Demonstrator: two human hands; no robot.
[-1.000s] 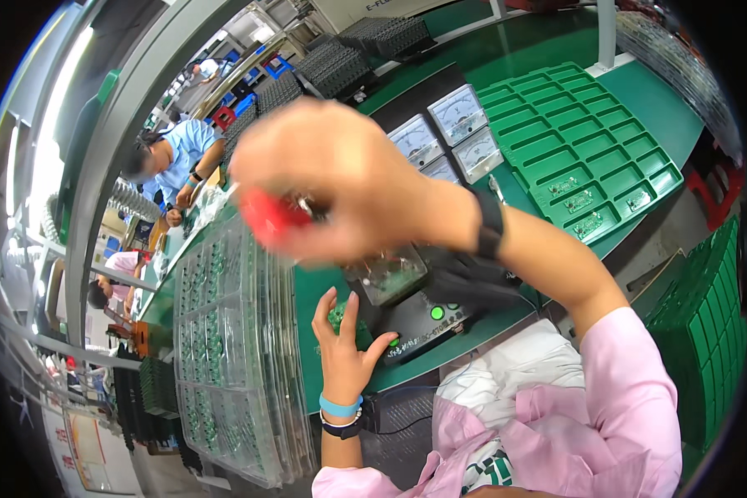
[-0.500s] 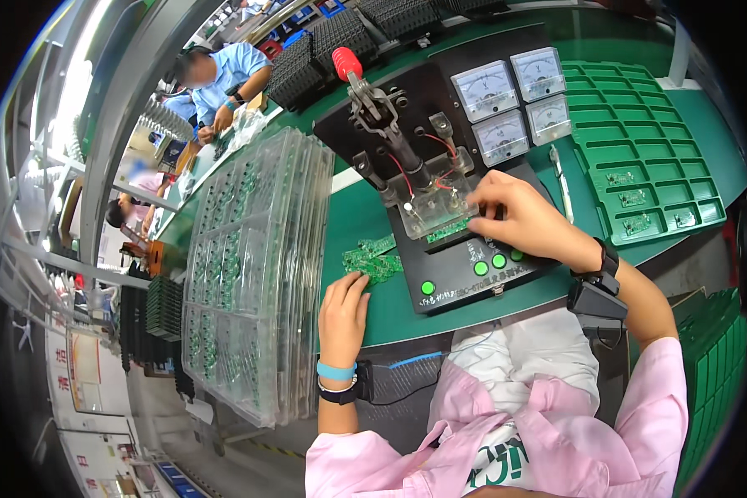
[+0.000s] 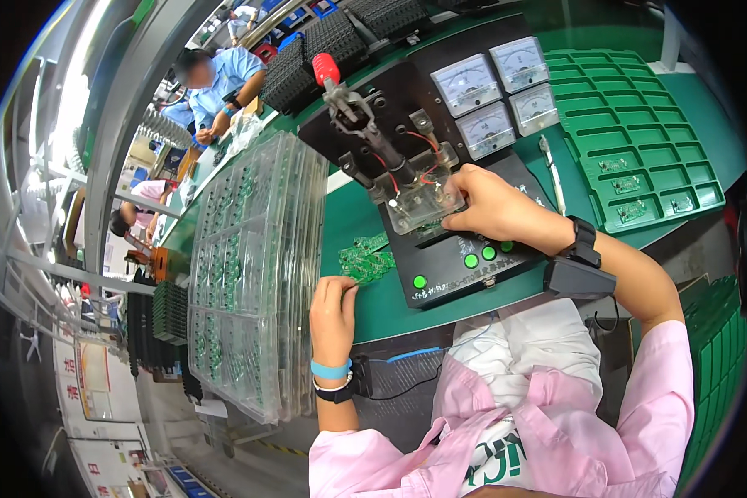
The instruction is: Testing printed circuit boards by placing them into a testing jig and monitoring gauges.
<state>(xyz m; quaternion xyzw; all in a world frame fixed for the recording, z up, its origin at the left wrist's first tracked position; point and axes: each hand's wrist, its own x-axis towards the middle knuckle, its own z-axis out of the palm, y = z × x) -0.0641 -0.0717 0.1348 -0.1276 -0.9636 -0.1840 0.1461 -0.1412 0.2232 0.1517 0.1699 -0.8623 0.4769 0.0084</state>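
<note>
At the edge of a loose pile of green circuit boards [image 3: 365,261], my left hand [image 3: 332,319] rests with its fingers curled in and drawn together; what they hold, if anything, is hidden. My right hand [image 3: 506,212] is at the clear plastic plate [image 3: 423,206] of a black test fixture [image 3: 452,278]. Its thumb and forefinger close at the near right corner, on the end of a small circuit board [image 3: 428,227] that shows partly under the plate. A toggle clamp with a red handle [image 3: 326,68] stands raised above, and red wires run to the plate.
Stacked clear trays [image 3: 257,282] of boards stand at left. Four analog meters [image 3: 490,95] sit behind the fixture. At right lie a white pen [image 3: 552,176] and a green compartment tray [image 3: 639,141] with several boards. Green buttons [image 3: 471,261] line the fixture's front. Co-workers sit far left.
My left hand's fingers have curled in and drawn slightly back from the pile. My right hand stays at the plate's corner, and less of the board under it shows. The whole view has shifted slightly.
</note>
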